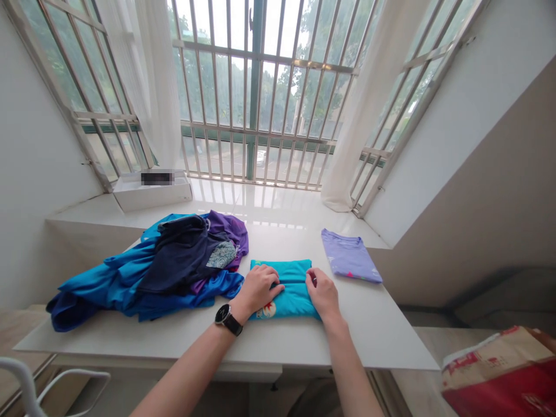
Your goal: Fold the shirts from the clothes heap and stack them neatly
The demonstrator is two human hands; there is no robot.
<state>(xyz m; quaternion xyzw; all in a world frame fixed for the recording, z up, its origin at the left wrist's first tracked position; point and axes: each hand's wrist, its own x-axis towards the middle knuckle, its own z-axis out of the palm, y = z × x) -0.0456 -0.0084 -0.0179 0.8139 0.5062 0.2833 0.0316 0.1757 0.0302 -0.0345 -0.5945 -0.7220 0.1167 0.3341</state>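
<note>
A turquoise shirt (pixel 292 267), folded into a rectangle with a red and white print near its lower left, lies on the white tabletop (pixel 278 341). My left hand (pixel 259 288), with a black watch on the wrist, rests on the shirt's left part, fingers curled and thumb close to the fingertips on the fabric. At the shirt's right edge, my right hand (pixel 322 291) has thumb and fingers pinched together on the cloth. Some of the shirt is hidden under both hands. Further right lies a neatly folded lavender shirt (pixel 351 256), touched by neither hand.
To the left, a loose heap of blue, navy and purple clothes (pixel 174 260) sprawls across the table. Behind it, a white box (pixel 152 196) stands on the windowsill, below barred windows and white curtains (pixel 369 98). A red and brown paper bag (pixel 499 370) sits at lower right.
</note>
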